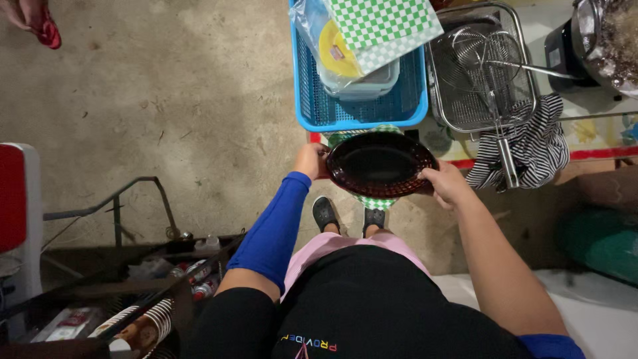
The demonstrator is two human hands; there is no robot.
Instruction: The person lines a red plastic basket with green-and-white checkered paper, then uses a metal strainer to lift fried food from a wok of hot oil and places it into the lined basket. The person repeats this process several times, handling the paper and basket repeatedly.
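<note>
- Between your two hands, at waist height in front of the counter edge, sits the dark oval basket (380, 164); a green-checked paper liner (376, 201) shows under its near rim and again at its far rim.
- Your left hand (311, 159), below a blue sleeve (274, 229), is closed around the basket's left end, fingers curled on the rim.
- Your right hand (448, 183) grips the right end; the thumb lies over the rim, and the fingers go underneath, out of sight.
- Keep both grips level, as judged from the flat rim line, so the liner does not slide out.
- Hold the rim only; pressing the thin wall would likely flex it.
- Just beyond the basket stands a blue plastic crate (359, 110) holding lidded containers in a clear bag (345, 60) and a stack of green-checked paper sheets (382, 23).
- Right of the crate, a wire tray (478, 70) carries a mesh skimmer (495, 56), with a striped cloth (531, 149) draped just beside it.
- Mind the skimmer handle: it reaches toward your right hand and could snag.
- Below left, a rack (133, 292) holds cups and bottles, well apart from your hands.
</note>
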